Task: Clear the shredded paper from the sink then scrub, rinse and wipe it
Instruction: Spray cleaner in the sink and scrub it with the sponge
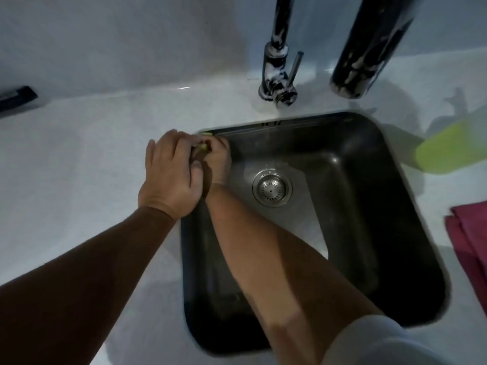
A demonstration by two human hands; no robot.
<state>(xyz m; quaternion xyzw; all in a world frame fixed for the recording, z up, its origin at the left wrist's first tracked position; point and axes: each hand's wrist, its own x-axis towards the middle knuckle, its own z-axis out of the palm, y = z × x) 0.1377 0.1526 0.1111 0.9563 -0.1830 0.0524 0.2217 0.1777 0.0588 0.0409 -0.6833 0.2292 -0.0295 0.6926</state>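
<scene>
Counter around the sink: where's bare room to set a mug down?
Widest bare stretch: the counter left of the sink, between the left hand and the dark object at the view's left edge. Crowded behind and right: tap, dark cylinder, green thing, red cloth. The left hand and the right hand, gripping a sponge, crowd the sink's far-left corner.

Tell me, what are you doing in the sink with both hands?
A person is working at the far left corner of the dark sink, probably scrubbing it. The right hand grips a yellow-green sponge against the rim there, and the left hand lies on top of it. No shredded paper shows in the basin, and no water runs from the tap. A red cloth lies on the counter to the right.
</scene>
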